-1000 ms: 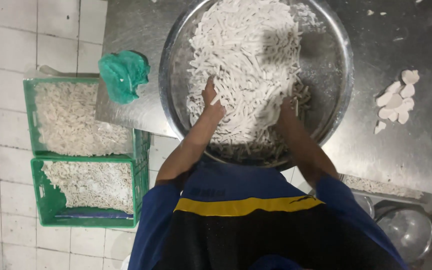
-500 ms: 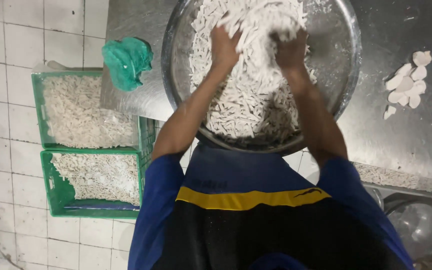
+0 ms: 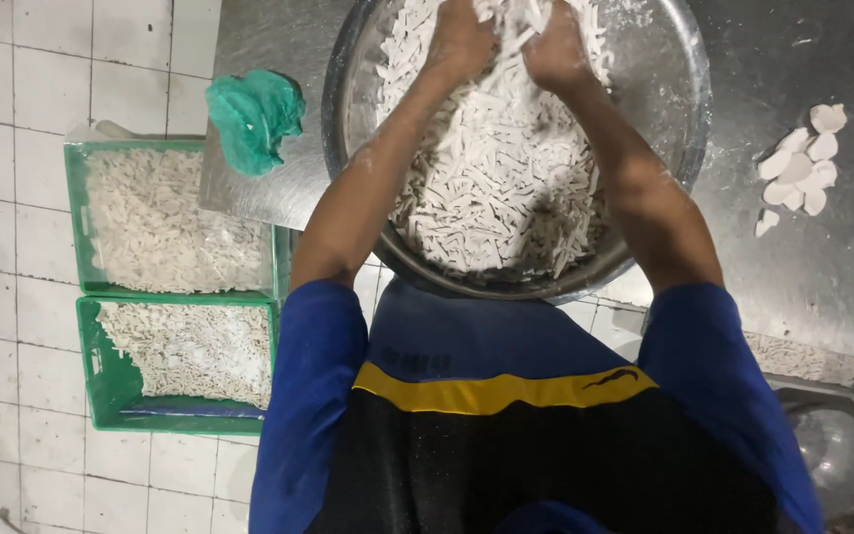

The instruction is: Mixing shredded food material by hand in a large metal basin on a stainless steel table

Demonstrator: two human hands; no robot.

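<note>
A large round metal bowl (image 3: 679,129) sits on a steel table and is heaped with white, floury dough strips (image 3: 491,198). Both my hands are raised at the far side of the bowl. My left hand (image 3: 462,38) is closed around a clump of strips, and my right hand (image 3: 555,49) grips another clump right beside it. Strips spill between and below the fingers. My forearms are dusted with flour and reach over the near rim.
A crumpled green cloth (image 3: 252,117) lies on the steel table (image 3: 822,267) left of the bowl. Several white dough scraps (image 3: 798,168) lie at the right. Two green crates (image 3: 86,326) of white strips stand on the tiled floor at left. A smaller metal bowl (image 3: 837,450) is low right.
My hands rose from deep in the near part of the bowl to its far side, lifting clumps of strips. The camera view shifted slightly closer to the bowl.
</note>
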